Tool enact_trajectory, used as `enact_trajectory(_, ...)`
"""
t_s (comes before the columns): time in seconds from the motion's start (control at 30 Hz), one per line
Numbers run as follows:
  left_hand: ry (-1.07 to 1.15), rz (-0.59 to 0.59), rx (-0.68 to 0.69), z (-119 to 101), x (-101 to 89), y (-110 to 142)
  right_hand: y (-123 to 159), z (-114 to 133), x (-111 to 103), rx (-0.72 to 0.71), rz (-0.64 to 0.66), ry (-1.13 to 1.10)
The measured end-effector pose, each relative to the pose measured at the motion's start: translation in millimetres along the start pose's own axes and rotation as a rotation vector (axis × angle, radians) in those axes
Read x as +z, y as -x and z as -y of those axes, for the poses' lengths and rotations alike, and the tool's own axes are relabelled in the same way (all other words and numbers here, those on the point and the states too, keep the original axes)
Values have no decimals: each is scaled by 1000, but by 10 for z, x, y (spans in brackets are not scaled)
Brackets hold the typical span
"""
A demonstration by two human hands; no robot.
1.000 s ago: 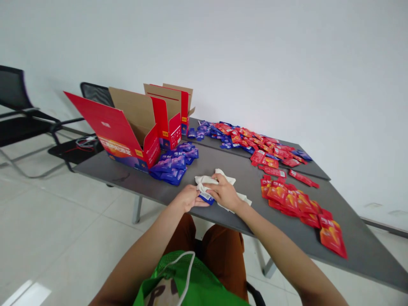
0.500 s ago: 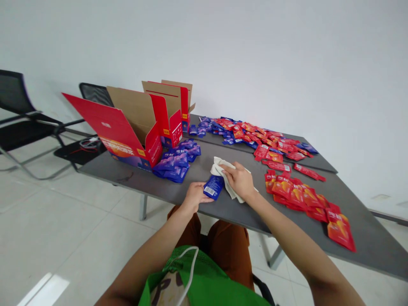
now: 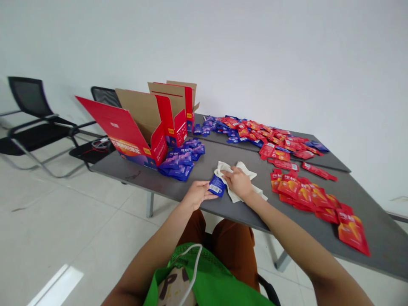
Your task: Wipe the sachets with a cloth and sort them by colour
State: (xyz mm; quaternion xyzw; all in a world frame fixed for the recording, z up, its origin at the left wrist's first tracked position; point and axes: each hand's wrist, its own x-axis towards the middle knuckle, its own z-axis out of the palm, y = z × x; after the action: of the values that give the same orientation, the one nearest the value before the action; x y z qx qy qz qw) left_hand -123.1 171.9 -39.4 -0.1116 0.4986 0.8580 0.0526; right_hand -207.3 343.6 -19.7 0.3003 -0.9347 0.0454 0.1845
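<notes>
A blue foil sachet (image 3: 217, 186) with a white label lies flat on the grey table, tilted on a diagonal. My left hand (image 3: 198, 194) rests next to it, palm down, with fingertips touching its lower edge. My right hand (image 3: 238, 182) lies on a crumpled white cloth (image 3: 251, 175), its fingers pressed into the folds. The upper end of the sachet meets the cloth's edge. A heap of blue sachets (image 3: 180, 163) lies to the left of my hands, and red sachets (image 3: 306, 195) lie in a spread to the right.
An open red and brown cardboard carton (image 3: 137, 127) stands on the grey table (image 3: 137, 180) at the left. Mixed red and blue sachets (image 3: 255, 131) cover the far side. Black mesh chairs (image 3: 35, 123) stand beyond the table. A green mesh bag (image 3: 178, 276) lies on my lap.
The blue sachet has come out from under the cloth and lies uncovered. My hands have moved apart, with the cloth now under my right hand. The view has turned slightly left.
</notes>
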Motion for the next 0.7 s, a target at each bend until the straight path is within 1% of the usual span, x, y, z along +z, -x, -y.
enact_trajectory(0.07, 1, 63, -23, -54, -31, 45, -31, -39, 23, 46, -15, 22)
enact_trajectory(0.13, -12, 79, -47, -95, -53, 94, -22, -43, 37, 71, -23, 27)
enact_trajectory(0.23, -92, 20, -56, -105, -88, 165, 24, -35, 42, 133, -21, 34)
enact_trajectory(0.3, -208, -54, 31, -107, -123, 224, 56, -47, 45, 179, -25, 42)
enact_trajectory(0.37, -397, -184, 230, -154, -159, 299, 82, -71, 50, 202, -36, 51)
enact_trajectory(0.4, -530, -279, 355, -203, -170, 340, 91, -83, 52, 207, -41, 57)
enact_trajectory(0.47, -858, -531, 582, -354, -172, 405, 105, -96, 51, 218, -44, 70)
enact_trajectory(0.5, -1027, -668, 659, -446, -163, 419, 109, -96, 46, 224, -40, 76)
enact_trajectory(0.53, -1179, -796, 701, -540, -150, 414, 112, -93, 40, 231, -32, 82)
enact_trajectory(0.57, -1303, -903, 709, -632, -138, 387, 114, -87, 32, 238, -23, 89)
enact_trajectory(0.6, -1399, -978, 700, -713, -130, 337, 116, -80, 23, 243, -15, 96)
enact_trajectory(0.63, -1476, -1016, 687, -779, -129, 266, 118, -74, 15, 248, -9, 102)
enact_trajectory(0.67, -1545, -1017, 683, -826, -137, 178, 121, -69, 9, 252, -6, 108)
enact_trajectory(0.7, -1614, -990, 694, -853, -152, 81, 123, -66, 5, 256, -7, 113)
